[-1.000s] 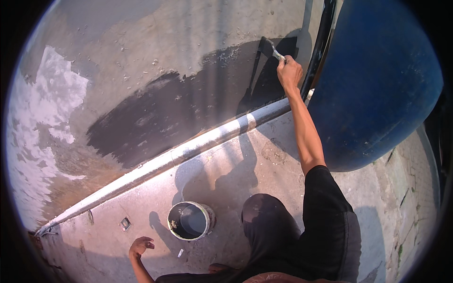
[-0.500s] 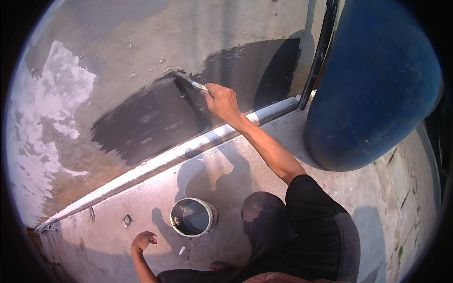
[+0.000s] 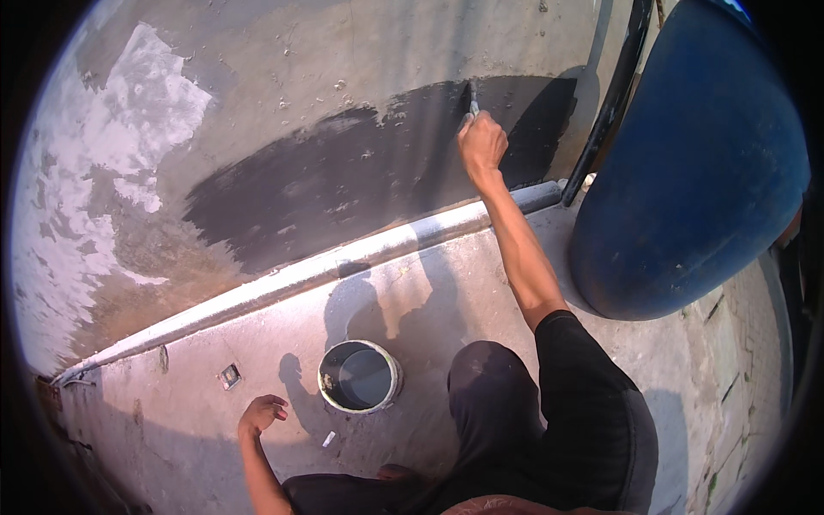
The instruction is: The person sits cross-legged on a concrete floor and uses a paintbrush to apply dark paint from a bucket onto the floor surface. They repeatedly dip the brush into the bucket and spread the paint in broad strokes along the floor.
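Observation:
My right hand [image 3: 482, 144] is closed round the handle of a paintbrush [image 3: 474, 105]. The bristles touch the wall [image 3: 283, 77] near the top edge of a dark grey painted patch [image 3: 309, 180]. Below on the floor stands a round bucket [image 3: 396, 378] with a pale, smeared rim and grey liquid inside. To the left of that bucket, my left hand [image 3: 263, 415] hangs in the air with nothing visible in it, its fingers loosely bent and the thumb apart.
A whitish pipe [image 3: 369, 249] runs along the wall's foot. A big blue barrel [image 3: 687, 163] stands at the right, beside a black upright pipe [image 3: 611, 103]. On the floor are a small square drain cover [image 3: 229, 376] and a white scrap [image 3: 329, 439]. White patches [image 3: 137, 103] cover the left wall.
My right hand has carried the paintbrush to the right and slightly up along the patch. The dark patch now looks more continuous in the middle. My left hand stays about where it was.

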Demonstrator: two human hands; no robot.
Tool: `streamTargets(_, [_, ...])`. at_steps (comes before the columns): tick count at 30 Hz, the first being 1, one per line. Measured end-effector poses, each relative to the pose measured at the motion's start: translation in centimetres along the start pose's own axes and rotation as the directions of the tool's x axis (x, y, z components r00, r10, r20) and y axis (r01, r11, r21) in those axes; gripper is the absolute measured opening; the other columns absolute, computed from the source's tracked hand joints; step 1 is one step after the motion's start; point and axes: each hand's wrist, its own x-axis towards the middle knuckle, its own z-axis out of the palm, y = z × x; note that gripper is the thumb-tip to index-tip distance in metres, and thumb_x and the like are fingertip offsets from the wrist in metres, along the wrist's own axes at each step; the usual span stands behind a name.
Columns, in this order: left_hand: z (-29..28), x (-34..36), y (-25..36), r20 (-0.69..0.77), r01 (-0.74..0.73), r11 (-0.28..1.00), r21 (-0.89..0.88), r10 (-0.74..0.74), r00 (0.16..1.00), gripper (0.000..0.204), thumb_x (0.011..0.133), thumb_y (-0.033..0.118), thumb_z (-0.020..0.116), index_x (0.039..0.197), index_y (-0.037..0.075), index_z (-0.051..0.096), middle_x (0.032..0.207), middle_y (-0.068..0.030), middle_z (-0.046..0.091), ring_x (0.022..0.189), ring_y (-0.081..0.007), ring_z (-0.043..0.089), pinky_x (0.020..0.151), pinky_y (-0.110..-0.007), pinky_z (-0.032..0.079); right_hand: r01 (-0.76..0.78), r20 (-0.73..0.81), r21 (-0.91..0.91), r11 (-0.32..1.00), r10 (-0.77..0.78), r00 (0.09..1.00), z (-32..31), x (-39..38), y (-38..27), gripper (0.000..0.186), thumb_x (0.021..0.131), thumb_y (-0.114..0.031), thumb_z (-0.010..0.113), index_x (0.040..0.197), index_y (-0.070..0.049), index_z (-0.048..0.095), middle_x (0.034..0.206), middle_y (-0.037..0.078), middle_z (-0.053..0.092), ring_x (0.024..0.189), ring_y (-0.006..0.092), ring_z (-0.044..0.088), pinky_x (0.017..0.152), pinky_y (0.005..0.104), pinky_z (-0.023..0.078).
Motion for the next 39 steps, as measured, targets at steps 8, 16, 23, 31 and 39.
streamTargets(8, [0.5, 0.7, 0.5, 0.011, 0.005, 1.000, 0.016, -0.005, 1.000, 0.025, 0.080, 0.002, 0.054, 0.100, -0.005, 0.067, 0.082, -0.0147, 0.071, 0.077, -0.0205, 0.070, 0.072, -0.029, 0.052, 0.262, 0.109, 0.511, 0.819, -0.364, 0.925, 3.0, -10.2, -13.9, 0.019, 0.089, -0.014, 0.063, 0.079, 0.001, 0.056, 0.072, 0.022, 0.064, 0.062, 0.0407, 0.065, 0.055, 0.0466, 0.052])
streamTargets(16, [0.7, 0.6, 0.2, 0.010, -0.005, 1.000, 0.024, 0.004, 1.000, 0.030, 0.076, 0.006, 0.055, 0.101, -0.005, 0.068, 0.082, -0.0147, 0.072, 0.081, -0.0219, 0.071, 0.078, -0.031, 0.053, 0.188, 0.177, 0.292, 0.938, -0.246, 0.953, -0.3, 0.0, -0.3, 0.022, 0.086, -0.018, 0.064, 0.100, -0.003, 0.071, 0.077, 0.022, 0.067, 0.077, 0.0405, 0.067, 0.070, 0.0460, 0.051])
streamTargets(23, [0.4, 0.6, 0.6, 0.024, -0.090, 0.994, 0.064, 0.089, 0.996, 0.029, 0.075, 0.008, 0.058, 0.100, -0.004, 0.069, 0.083, -0.0133, 0.072, 0.080, -0.0197, 0.070, 0.076, -0.029, 0.052, 0.056, -0.035, -0.002, 0.998, -0.056, 0.998, -2.1, 0.5, 1.6, 0.021, 0.090, -0.020, 0.061, 0.082, 0.000, 0.063, 0.077, 0.023, 0.068, 0.073, 0.0429, 0.067, 0.065, 0.0494, 0.052])
streamTargets(31, [0.9, 1.6, 2.4, 0.048, -0.013, 0.995, 0.103, 0.008, 0.999, 0.027, 0.077, 0.001, 0.056, 0.100, -0.007, 0.067, 0.086, -0.0154, 0.070, 0.079, -0.0224, 0.071, 0.073, -0.032, 0.056, 0.269, 0.160, 0.503, 0.821, -0.395, 0.905, 2.7, -11.0, -12.3, 0.019, 0.090, -0.014, 0.062, 0.079, 0.000, 0.055, 0.069, 0.023, 0.063, 0.061, 0.0419, 0.064, 0.055, 0.0481, 0.052])
streamTargets(39, [-0.6, 1.0, -1.1, 0.049, 0.010, 0.995, -0.102, -0.005, 0.999, 0.029, 0.081, -0.001, 0.048, 0.105, -0.010, 0.063, 0.081, -0.0187, 0.070, 0.077, -0.0271, 0.071, 0.074, -0.032, 0.056, 0.028, -0.031, 0.349, 0.937, -0.018, 0.999, -4.1, -0.3, 3.8, 0.019, 0.087, -0.017, 0.064, 0.097, -0.002, 0.069, 0.071, 0.020, 0.065, 0.064, 0.0370, 0.065, 0.059, 0.0416, 0.049])
